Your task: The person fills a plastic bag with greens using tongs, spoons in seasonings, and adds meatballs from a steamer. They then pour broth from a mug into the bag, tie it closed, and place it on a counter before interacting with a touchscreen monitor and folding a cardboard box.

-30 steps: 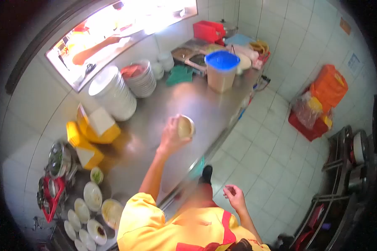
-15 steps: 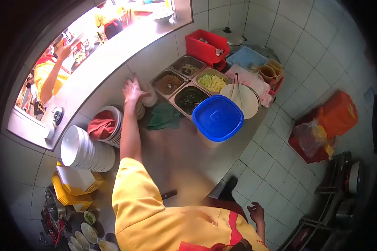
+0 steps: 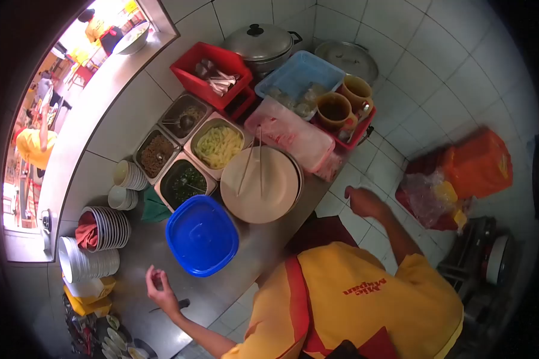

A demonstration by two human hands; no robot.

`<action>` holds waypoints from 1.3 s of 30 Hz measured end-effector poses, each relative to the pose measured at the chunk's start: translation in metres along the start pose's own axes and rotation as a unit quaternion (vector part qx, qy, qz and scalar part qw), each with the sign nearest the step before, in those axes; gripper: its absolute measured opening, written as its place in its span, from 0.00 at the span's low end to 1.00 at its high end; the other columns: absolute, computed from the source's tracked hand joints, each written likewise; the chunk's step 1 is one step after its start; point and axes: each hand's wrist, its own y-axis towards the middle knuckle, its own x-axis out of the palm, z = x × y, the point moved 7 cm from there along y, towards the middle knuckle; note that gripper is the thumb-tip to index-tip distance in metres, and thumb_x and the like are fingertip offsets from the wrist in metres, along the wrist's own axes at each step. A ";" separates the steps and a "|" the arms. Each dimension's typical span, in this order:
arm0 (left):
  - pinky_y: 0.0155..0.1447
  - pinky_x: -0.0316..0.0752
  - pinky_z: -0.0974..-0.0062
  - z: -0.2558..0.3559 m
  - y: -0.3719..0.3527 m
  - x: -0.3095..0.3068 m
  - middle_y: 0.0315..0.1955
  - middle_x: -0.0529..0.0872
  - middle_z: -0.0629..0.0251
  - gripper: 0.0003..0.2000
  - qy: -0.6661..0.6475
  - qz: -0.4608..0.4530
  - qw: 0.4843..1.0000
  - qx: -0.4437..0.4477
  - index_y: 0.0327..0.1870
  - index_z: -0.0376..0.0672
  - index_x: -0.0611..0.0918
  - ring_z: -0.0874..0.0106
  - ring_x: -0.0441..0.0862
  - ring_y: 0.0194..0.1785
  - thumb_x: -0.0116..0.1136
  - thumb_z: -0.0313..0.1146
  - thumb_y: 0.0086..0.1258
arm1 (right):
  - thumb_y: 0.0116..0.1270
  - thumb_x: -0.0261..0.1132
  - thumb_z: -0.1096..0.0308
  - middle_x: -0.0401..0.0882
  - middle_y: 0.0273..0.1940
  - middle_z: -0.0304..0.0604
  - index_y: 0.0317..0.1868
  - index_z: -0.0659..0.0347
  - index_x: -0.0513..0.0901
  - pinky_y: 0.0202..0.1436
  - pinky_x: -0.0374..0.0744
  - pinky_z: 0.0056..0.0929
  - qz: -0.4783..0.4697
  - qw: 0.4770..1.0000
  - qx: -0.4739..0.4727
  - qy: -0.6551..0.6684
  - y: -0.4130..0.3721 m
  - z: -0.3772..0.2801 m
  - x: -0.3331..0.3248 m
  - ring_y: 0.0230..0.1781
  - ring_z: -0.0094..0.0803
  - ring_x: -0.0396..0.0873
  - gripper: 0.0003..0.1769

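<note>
- Head view, left side: the left hand (image 3: 161,290) is raised over the worktop (image 3: 126,299), its fingers loosely curled and parted, with nothing visible in them.
- Nearest those fingers lies a tool with a dark handle (image 3: 184,303), just beside the wrist; its far end is too unclear to name.
- Beyond the fingers and to their right stands a container under a blue lid (image 3: 202,235), apart from the hand. Farther on are a green cloth (image 3: 154,206), metal pans of food (image 3: 220,146) and a pale plate (image 3: 269,191) with tongs (image 3: 259,158) across it.
- Ahead and left of the fingers, small bowls (image 3: 132,175) stand in two stacks by the wall; nearer are stacked dishes with a red cloth (image 3: 85,232) and a stack of white dishes (image 3: 93,263).
- What has changed: the left hand held a small bowl a second ago, then reached with spread fingers to the small stacks, and is now back from them. The bowl probably rests there, which leaves this hand free.
- Right side: the right hand (image 3: 365,202) is above the tiled floor (image 3: 371,224), fingers curled inward; whether they hold anything cannot be told. A red tray (image 3: 360,136) with brown cups (image 3: 334,112) lies beyond them.
</note>
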 end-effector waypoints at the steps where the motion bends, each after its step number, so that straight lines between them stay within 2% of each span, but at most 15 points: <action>1: 0.46 0.73 0.75 0.009 -0.021 0.005 0.36 0.82 0.63 0.17 0.006 0.009 1.000 -0.006 0.55 0.35 0.77 0.74 0.77 0.38 0.60 0.31 0.67 | 0.65 0.58 0.71 0.81 0.34 0.53 0.39 0.66 0.78 0.39 0.77 0.37 -0.072 0.994 -0.001 0.084 0.009 -0.008 -0.033 0.36 0.41 0.81 0.07; 2: 0.46 0.73 0.75 0.016 -0.046 0.003 0.36 0.82 0.63 0.16 -0.010 0.055 0.997 -0.048 0.54 0.36 0.77 0.74 0.77 0.38 0.59 0.32 0.68 | 0.65 0.60 0.69 0.81 0.33 0.50 0.39 0.66 0.77 0.37 0.77 0.32 -0.148 0.975 -0.003 0.165 0.015 -0.019 -0.057 0.34 0.34 0.81 0.08; 4: 0.46 0.73 0.76 0.032 -0.077 0.009 0.36 0.82 0.63 0.15 -0.018 0.119 0.988 -0.092 0.53 0.36 0.78 0.74 0.77 0.38 0.58 0.33 0.69 | 0.64 0.63 0.68 0.79 0.31 0.44 0.40 0.65 0.78 0.34 0.75 0.26 -0.075 0.967 -0.126 0.208 0.034 -0.048 -0.108 0.31 0.25 0.78 0.09; 6: 0.46 0.72 0.76 0.048 -0.102 0.013 0.37 0.82 0.64 0.14 -0.055 0.180 0.977 -0.096 0.54 0.38 0.77 0.75 0.77 0.39 0.55 0.35 0.71 | 0.62 0.65 0.68 0.76 0.29 0.44 0.38 0.66 0.77 0.36 0.74 0.30 0.184 0.915 -0.291 0.211 0.057 -0.074 -0.146 0.31 0.32 0.77 0.10; 9: 0.47 0.73 0.76 0.099 -0.123 0.025 0.35 0.82 0.63 0.13 -0.020 0.227 0.970 -0.084 0.52 0.37 0.78 0.74 0.78 0.38 0.55 0.33 0.71 | 0.59 0.67 0.68 0.74 0.28 0.45 0.36 0.66 0.75 0.40 0.75 0.35 0.288 0.869 -0.318 0.246 0.104 -0.106 -0.157 0.35 0.41 0.77 0.12; 11: 0.46 0.73 0.75 0.127 -0.136 0.027 0.35 0.82 0.62 0.13 0.007 0.249 0.966 -0.071 0.51 0.36 0.79 0.73 0.78 0.38 0.56 0.32 0.70 | 0.57 0.68 0.69 0.73 0.29 0.49 0.32 0.67 0.75 0.46 0.74 0.41 0.395 0.866 -0.305 0.027 0.141 -0.113 -0.137 0.41 0.49 0.76 0.11; 14: 0.43 0.73 0.74 0.173 -0.157 0.032 0.36 0.83 0.59 0.12 0.077 0.252 0.965 -0.009 0.49 0.36 0.80 0.71 0.78 0.38 0.58 0.30 0.67 | 0.57 0.66 0.70 0.76 0.30 0.54 0.30 0.67 0.76 0.46 0.74 0.45 0.313 0.899 -0.289 0.103 0.160 -0.119 -0.163 0.40 0.51 0.78 0.09; 18: 0.43 0.73 0.74 0.184 -0.159 0.055 0.36 0.83 0.60 0.12 0.050 0.199 0.978 -0.041 0.49 0.36 0.80 0.71 0.79 0.39 0.59 0.29 0.66 | 0.58 0.64 0.69 0.77 0.30 0.56 0.31 0.67 0.78 0.43 0.75 0.48 0.213 0.893 -0.367 0.150 0.160 -0.115 -0.145 0.36 0.53 0.78 0.08; 20: 0.42 0.72 0.72 0.192 -0.152 0.070 0.35 0.83 0.61 0.14 0.068 0.128 0.988 -0.051 0.49 0.39 0.80 0.70 0.79 0.39 0.63 0.30 0.63 | 0.59 0.63 0.68 0.77 0.29 0.56 0.34 0.68 0.80 0.41 0.75 0.49 -0.044 0.894 -0.446 -0.020 0.148 -0.116 -0.091 0.32 0.53 0.78 0.10; 24: 0.41 0.73 0.70 0.201 -0.149 0.081 0.35 0.83 0.60 0.16 0.110 0.078 0.990 -0.029 0.50 0.41 0.80 0.67 0.79 0.38 0.66 0.33 0.61 | 0.58 0.65 0.66 0.79 0.32 0.56 0.37 0.68 0.82 0.46 0.76 0.45 0.025 0.895 -0.422 0.144 0.142 -0.136 -0.110 0.36 0.52 0.78 0.13; 26: 0.41 0.73 0.70 0.204 -0.151 0.079 0.35 0.83 0.60 0.16 0.100 0.087 0.990 -0.046 0.50 0.41 0.80 0.66 0.79 0.38 0.66 0.33 0.61 | 0.54 0.69 0.66 0.80 0.37 0.52 0.42 0.65 0.82 0.50 0.76 0.41 0.185 0.878 -0.441 0.021 0.152 -0.136 -0.112 0.40 0.47 0.78 0.16; 30: 0.41 0.73 0.70 0.199 -0.156 0.076 0.34 0.83 0.60 0.16 0.101 0.094 0.990 -0.041 0.50 0.41 0.80 0.67 0.79 0.37 0.66 0.33 0.61 | 0.57 0.66 0.65 0.77 0.43 0.55 0.39 0.64 0.83 0.53 0.73 0.41 0.069 0.890 -0.395 -0.216 0.156 -0.125 -0.071 0.48 0.48 0.74 0.12; 32: 0.41 0.72 0.70 0.190 -0.164 0.072 0.33 0.82 0.60 0.16 0.090 0.107 0.989 -0.054 0.49 0.42 0.80 0.68 0.79 0.36 0.66 0.33 0.61 | 0.59 0.65 0.68 0.76 0.45 0.53 0.37 0.63 0.83 0.52 0.73 0.43 0.123 0.871 -0.475 -0.039 0.130 -0.139 -0.101 0.49 0.46 0.73 0.09; 36: 0.32 0.69 0.68 0.166 -0.182 0.066 0.23 0.78 0.57 0.08 0.123 0.138 0.976 -0.114 0.46 0.41 0.81 0.67 0.74 0.25 0.58 0.29 0.67 | 0.59 0.63 0.71 0.78 0.42 0.52 0.36 0.64 0.82 0.48 0.74 0.41 0.213 0.856 -0.469 0.049 0.118 -0.148 -0.127 0.44 0.45 0.76 0.07; 39: 0.28 0.65 0.64 0.166 -0.191 0.053 0.22 0.73 0.46 0.08 0.149 0.143 0.967 -0.150 0.46 0.40 0.80 0.56 0.67 0.21 0.49 0.28 0.72 | 0.61 0.61 0.75 0.77 0.25 0.48 0.35 0.68 0.79 0.32 0.73 0.30 0.192 0.869 -0.414 0.192 0.085 -0.165 -0.147 0.23 0.37 0.73 0.05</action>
